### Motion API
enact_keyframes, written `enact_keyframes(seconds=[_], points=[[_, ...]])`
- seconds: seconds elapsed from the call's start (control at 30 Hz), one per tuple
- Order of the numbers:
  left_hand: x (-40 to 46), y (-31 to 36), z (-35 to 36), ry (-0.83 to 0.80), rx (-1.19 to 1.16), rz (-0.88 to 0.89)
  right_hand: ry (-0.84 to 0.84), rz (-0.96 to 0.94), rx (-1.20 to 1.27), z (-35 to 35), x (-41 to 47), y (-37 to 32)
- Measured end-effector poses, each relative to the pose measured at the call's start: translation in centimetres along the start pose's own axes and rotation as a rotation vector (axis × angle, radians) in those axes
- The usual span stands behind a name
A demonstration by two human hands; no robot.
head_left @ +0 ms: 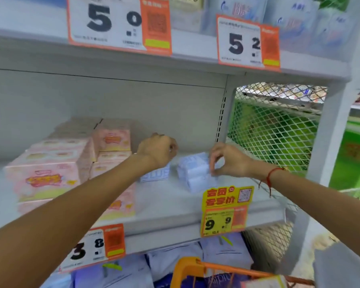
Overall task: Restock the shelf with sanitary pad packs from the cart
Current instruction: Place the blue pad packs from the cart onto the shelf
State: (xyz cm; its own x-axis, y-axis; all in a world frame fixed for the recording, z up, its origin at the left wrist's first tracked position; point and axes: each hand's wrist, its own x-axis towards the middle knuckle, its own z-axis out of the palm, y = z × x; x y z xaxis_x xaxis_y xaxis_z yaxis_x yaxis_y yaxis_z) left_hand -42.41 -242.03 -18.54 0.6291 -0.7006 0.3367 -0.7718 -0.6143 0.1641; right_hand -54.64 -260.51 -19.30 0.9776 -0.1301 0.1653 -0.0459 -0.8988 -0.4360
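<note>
Pink boxes [50, 173] are stacked at the left of the grey shelf [175, 204]. Right of them the left hand [157, 150] curls over a pale blue pack [154, 174]; whether it grips is hidden by the wrist. Just right, a second blue pack [192, 173] lies tilted, long axis running near-to-far, its right edge pinched by the right hand [227, 161]. Yellow price tag [224, 210] hangs below; orange cart [195, 269] sits nearest, blurred.

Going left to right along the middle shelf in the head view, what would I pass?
Pink boxes → left hand, over a pale blue pack → second blue pack, pinched by the right hand → wire mesh side panel.
</note>
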Motion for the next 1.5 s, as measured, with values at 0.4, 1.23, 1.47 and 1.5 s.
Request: enact_keyframes(seconds=[0.4,1.23,1.47,1.5], points=[[0.0,2.2,0.5,-0.492,-0.492,-0.365,-0.447,0.738,0.516,0.1,1.2,-3.1],[-1.5,-4.8,-4.5,-0.452,0.111,-0.129,-0.284,-0.009,-0.446,2.5,1.9,-8.9],[-1.5,-4.3,-4.1,-0.56,0.301,-0.045,-0.213,0.014,-0.441,3.5,3.0,-8.4],[-1.2,-4.5,-3.9,-0.576,0.315,-0.042,-0.192,0.003,-0.416,4.0,3.4,-8.8]])
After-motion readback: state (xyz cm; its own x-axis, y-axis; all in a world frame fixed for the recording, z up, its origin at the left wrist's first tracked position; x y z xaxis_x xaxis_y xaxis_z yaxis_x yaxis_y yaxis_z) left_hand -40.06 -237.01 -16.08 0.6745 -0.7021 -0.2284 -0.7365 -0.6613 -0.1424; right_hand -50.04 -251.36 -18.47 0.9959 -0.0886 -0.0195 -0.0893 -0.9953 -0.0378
